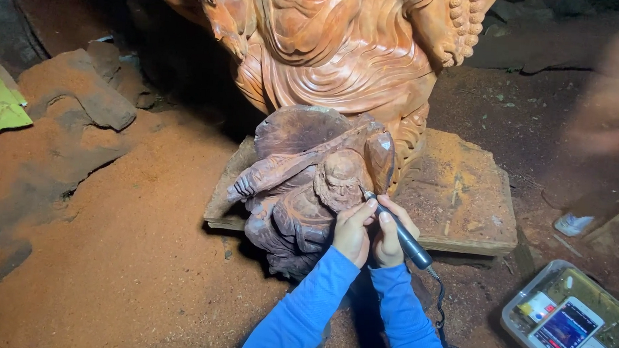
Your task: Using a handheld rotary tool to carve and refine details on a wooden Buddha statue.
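A small dark wooden figure carving (302, 181) stands on a sawdust-covered surface, its bearded face turned toward me. My right hand (391, 235) grips a dark pen-shaped rotary tool (401, 235), its thin tip touching the carving beside the face. My left hand (352, 229) rests against the right hand and the tool's front end, steadying it, close to the figure's chest. Both arms wear blue sleeves. The tool's cable (440, 308) trails down to the lower right.
A large pale orange wooden statue (337, 48) rises behind the small carving. A flat wooden block (463, 196) lies at right. Reddish sawdust (129, 256) covers the ground. A clear plastic box with a small device (566, 325) sits bottom right. Wood slabs (81, 91) lie at left.
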